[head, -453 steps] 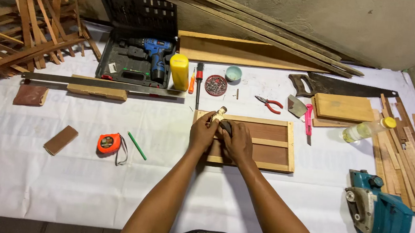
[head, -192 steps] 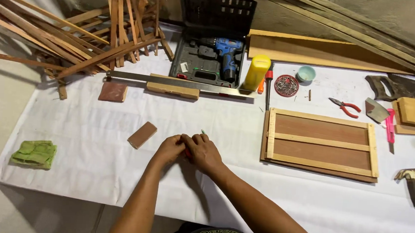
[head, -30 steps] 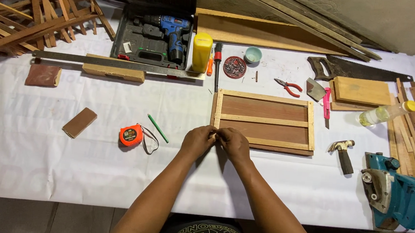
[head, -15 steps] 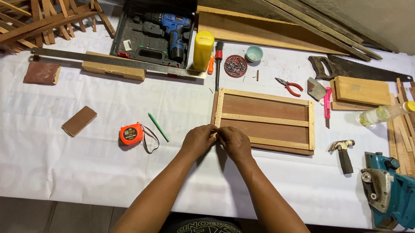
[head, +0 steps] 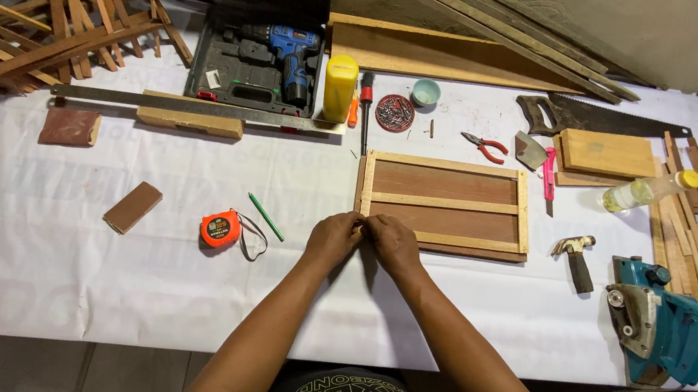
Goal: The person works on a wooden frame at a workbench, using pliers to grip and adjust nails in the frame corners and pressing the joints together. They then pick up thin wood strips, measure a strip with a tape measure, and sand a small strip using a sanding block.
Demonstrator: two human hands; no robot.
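Both hands meet at the near left corner of the frame, a shallow wooden panel with a rail across its middle, lying flat on the white table with its long axis running left to right. The frame sits just beyond and to the right of the hands, so nearly all of it stretches away rightward from where they touch. The left hand is curled narrow, its fingertips bunched against the corner; the right hand is curled likewise and presses knuckle to knuckle against it. Whether something small is pinched between them I cannot tell, as the fingers hide the spot. The right hand lies a little nearer the frame's near rail, the left nearer the corner's outer edge. To the left of the hands lie a green pencil and an orange tape measure, near but apart. Right of the frame, a hammer and a teal planer. On the far side, a drill case, a yellow bottle and a handsaw.
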